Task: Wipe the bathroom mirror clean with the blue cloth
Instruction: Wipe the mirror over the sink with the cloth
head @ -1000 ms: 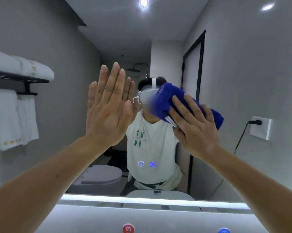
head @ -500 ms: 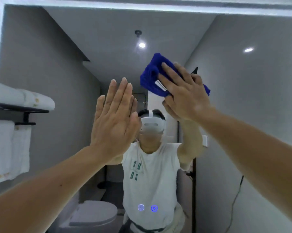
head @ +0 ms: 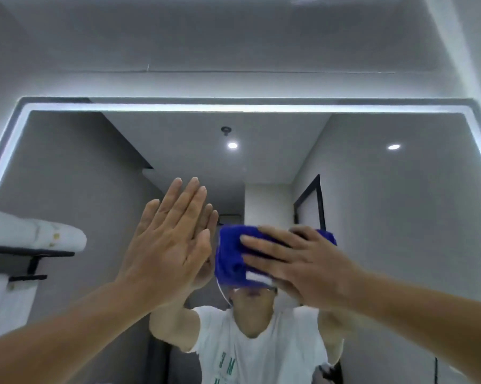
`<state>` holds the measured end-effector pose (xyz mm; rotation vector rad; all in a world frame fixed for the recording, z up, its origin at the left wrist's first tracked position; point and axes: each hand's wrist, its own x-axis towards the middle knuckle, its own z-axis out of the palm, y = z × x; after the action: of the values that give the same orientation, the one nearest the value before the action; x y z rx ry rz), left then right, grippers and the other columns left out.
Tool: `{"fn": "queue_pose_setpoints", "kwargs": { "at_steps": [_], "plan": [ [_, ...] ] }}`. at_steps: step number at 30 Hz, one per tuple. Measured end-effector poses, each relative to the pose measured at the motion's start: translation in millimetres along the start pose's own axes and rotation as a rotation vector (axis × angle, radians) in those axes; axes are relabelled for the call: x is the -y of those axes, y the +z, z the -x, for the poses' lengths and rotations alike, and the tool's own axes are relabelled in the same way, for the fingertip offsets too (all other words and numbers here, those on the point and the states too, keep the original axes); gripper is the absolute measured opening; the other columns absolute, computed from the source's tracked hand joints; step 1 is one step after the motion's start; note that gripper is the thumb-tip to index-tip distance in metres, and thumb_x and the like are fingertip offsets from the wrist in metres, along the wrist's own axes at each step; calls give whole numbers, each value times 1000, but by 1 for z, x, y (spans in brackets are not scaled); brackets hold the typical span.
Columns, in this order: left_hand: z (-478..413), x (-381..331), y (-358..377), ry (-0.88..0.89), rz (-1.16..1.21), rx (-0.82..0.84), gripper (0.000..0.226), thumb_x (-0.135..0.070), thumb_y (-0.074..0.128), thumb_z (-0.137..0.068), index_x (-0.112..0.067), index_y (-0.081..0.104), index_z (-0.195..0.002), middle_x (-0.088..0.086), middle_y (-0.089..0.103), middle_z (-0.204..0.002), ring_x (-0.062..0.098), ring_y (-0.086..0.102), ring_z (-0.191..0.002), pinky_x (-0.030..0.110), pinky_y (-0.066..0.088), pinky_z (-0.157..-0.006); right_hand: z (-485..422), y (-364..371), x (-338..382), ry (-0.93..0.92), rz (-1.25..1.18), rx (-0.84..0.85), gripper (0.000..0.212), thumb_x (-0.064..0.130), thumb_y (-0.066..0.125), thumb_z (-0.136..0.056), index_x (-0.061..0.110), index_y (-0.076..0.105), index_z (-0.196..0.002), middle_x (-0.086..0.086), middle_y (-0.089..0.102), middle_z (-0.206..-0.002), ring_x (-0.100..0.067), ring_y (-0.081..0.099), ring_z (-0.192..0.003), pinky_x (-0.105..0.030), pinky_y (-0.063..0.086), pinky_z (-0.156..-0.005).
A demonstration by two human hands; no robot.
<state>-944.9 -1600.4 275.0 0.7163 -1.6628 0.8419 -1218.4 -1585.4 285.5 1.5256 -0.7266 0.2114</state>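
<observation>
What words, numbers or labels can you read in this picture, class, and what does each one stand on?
No text here reads clearly.
Green letters on the white T-shirt reflected in the mirror: reversed, blurred and cut off by the frame edge, so unreadable.
White tag on the blue cloth: no legible print.
Yellow marks on the rolled towel: too blurred to read.

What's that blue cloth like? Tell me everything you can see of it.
The blue cloth is a deep royal blue and looks soft and fuzzy, like microfibre. It is bunched into a thick wad rather than spread flat. A small white label shows at its lower edge. It lies against the mirror, near the middle of the glass. The right hand presses on it with straight, spread fingers. Its edges look slightly blurred.
</observation>
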Motion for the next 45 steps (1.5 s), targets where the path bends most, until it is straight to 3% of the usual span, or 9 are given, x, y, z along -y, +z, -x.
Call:
{"fn": "queue_pose_setpoints", "kwargs": {
  "at_steps": [4,7,12,18,26,31,33,41,45],
  "plan": [
    [-16,-6,-7,-50,2,37,64,-54,-1,-87,-33,-10,-147,-20,-19,-156,-5,-25,-143,34,-6,-123,-67,-20,-91,499,-69,-124,48,42,34,-104,35,31,-152,11,19,-162,-17,17,-149,-40,24,-110],
    [-28,-4,-14,-24,-49,40,66,-56,-5,-86,-34,-15,-147,-22,-25,-154,-6,-30,-140,29,-14,-120,-112,-30,-147,656,-143,-67,53,48,21,-102,38,17,-154,14,5,-164,-15,7,-150,-47,21,-112],
    [-56,6,-25,40,-35,-24,70,-58,-2,-87,-33,-8,-152,-22,-20,-158,-7,-29,-140,24,-17,-118,-173,-44,-177,855,-216,11,59,37,36,-100,33,15,-155,6,8,-163,-24,3,-149,-54,24,-110],
    [-69,24,-34,71,-3,-98,69,-56,7,-92,-28,1,-155,-17,-10,-161,-5,-20,-144,18,-18,-115,-159,-26,-93,510,-104,-102,54,40,32,-105,33,15,-156,11,7,-165,-17,7,-151,-45,24,-113],
    [-58,34,-43,85,-13,-91,69,-52,12,-93,-25,9,-156,-15,-3,-163,-3,-16,-146,32,-5,-122,-52,-17,-71,-192,58,112,51,42,29,-101,38,23,-152,11,10,-164,-17,7,-152,-41,25,-116],
    [-59,33,-40,67,-29,-39,73,-58,4,-90,-28,0,-156,-20,-14,-160,-5,-23,-143,31,-10,-121,-124,-45,-188,741,-133,35,56,39,30,-103,36,13,-156,12,0,-165,-17,4,-151,-48,21,-116],
    [-62,26,-35,73,-15,-43,72,-57,5,-90,-28,1,-156,-20,-13,-161,-5,-23,-143,29,-12,-120,-141,-46,-191,838,-196,34,56,39,26,-103,38,8,-156,12,-2,-165,-18,-1,-151,-52,19,-115],
    [-79,-12,-10,76,62,-120,70,-52,10,-92,-25,5,-156,-16,-7,-162,-6,-19,-144,21,-15,-117,8,-7,-30,88,-54,20,57,44,40,-98,38,25,-153,9,13,-165,-19,11,-152,-43,26,-110],
    [-79,-26,0,107,51,-90,70,-52,11,-93,-24,7,-156,-15,-6,-162,-5,-18,-145,25,-10,-119,44,-11,-46,-163,-12,127,56,37,37,-97,39,27,-152,10,17,-163,-19,13,-151,-42,31,-113]
  ]
}}
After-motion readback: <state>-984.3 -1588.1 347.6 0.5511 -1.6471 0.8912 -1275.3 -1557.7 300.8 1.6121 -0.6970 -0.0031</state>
